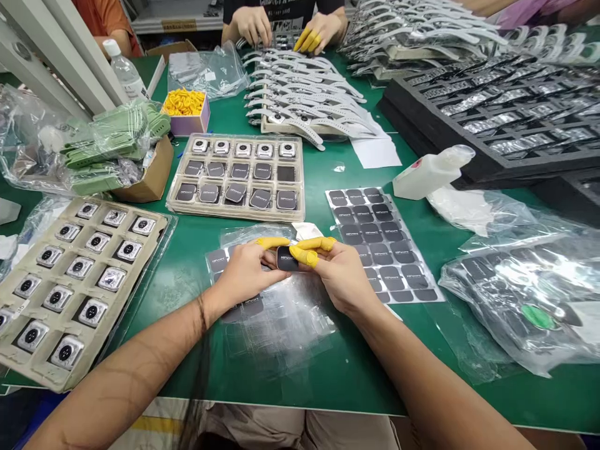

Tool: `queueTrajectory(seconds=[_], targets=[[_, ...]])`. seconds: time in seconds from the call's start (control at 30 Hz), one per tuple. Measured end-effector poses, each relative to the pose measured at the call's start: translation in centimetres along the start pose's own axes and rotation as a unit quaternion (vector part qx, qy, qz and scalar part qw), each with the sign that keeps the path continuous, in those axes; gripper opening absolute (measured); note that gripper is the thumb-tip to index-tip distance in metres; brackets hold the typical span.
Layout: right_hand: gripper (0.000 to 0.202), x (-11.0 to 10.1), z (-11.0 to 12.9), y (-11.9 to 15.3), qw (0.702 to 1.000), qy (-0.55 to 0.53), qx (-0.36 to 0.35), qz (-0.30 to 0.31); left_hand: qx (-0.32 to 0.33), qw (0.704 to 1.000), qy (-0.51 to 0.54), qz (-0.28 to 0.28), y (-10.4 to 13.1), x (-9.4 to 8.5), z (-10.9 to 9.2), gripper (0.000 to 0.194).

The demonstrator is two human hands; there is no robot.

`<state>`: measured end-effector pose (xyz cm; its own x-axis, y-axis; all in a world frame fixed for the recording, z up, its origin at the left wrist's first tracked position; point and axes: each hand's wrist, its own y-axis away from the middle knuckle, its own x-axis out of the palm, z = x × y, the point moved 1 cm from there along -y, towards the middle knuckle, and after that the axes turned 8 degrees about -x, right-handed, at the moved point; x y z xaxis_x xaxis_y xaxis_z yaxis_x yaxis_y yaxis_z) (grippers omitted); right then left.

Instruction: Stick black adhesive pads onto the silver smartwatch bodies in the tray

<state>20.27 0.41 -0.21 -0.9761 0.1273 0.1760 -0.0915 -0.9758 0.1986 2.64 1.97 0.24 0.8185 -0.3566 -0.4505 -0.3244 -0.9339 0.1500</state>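
Between both hands I hold a smartwatch body with a dark printed film on its face, above the middle of the green table. My left hand grips its left side, a yellow finger cot on one finger. My right hand pinches its right side with fingers in yellow cots. Under the hands lie clear plastic films and part of a sheet of dark labels. Just right of them is another sheet of dark printed labels. A tray of watch bodies stands beyond, several faces dark.
At left is another tray of watch bodies. A box of yellow finger cots, green straps and a clear bottle stand behind. A white squeeze bottle, black foam tray and plastic bags lie right. Another person's hands work opposite.
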Motion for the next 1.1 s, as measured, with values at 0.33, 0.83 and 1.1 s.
queueTrajectory(seconds=[0.33,0.83,1.1], targets=[[0.041,-0.1,-0.2,0.0,1.0,0.002,-0.009,0.001,0.018,0.999,-0.03,-0.005,0.0,-0.1,-0.2,0.038],[0.052,-1.7,0.2,0.0,0.874,0.366,-0.32,-0.006,-0.039,0.997,0.06,-0.001,0.0,-0.1,0.1,0.046],[0.043,-2.2,-0.4,-0.4,0.676,0.581,-0.426,0.155,-0.103,0.965,0.24,0.033,-0.3,0.1,0.8,0.057]])
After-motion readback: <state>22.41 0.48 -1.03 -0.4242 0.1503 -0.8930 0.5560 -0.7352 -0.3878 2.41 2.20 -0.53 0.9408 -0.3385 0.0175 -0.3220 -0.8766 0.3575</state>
